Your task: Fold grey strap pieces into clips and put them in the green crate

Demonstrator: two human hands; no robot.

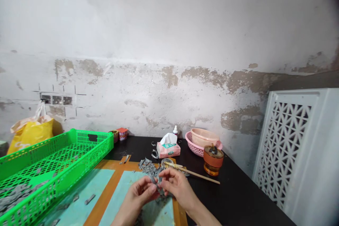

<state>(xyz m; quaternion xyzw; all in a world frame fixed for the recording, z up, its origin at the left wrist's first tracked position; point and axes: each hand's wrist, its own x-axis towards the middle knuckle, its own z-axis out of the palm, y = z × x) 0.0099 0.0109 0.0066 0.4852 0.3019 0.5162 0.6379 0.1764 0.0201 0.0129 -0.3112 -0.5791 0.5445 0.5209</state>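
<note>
My left hand (140,193) is closed, thumb and fingers pinching a grey curved strip (152,178); its exact kind is hard to make out. Close beside it, my right hand (178,184) is closed too, its fingertips pinched at the same grey piece or one touching it. Just beyond my fingers lies a heap of small grey strips (148,166). A wooden-handled brush (200,175) rests behind my right hand, its tip by a small round dish (166,162). Beneath my hands is a light blue sheet (116,197) edged with brown tape (104,197).
At left stands a green plastic crate (87,164) holding grey pieces (16,197). A tissue box (168,150), pink basket (194,146) with a peach bowl (205,137), and amber jar (212,162) stand toward the wall. Few loose grey pieces (90,199) lie on the sheet.
</note>
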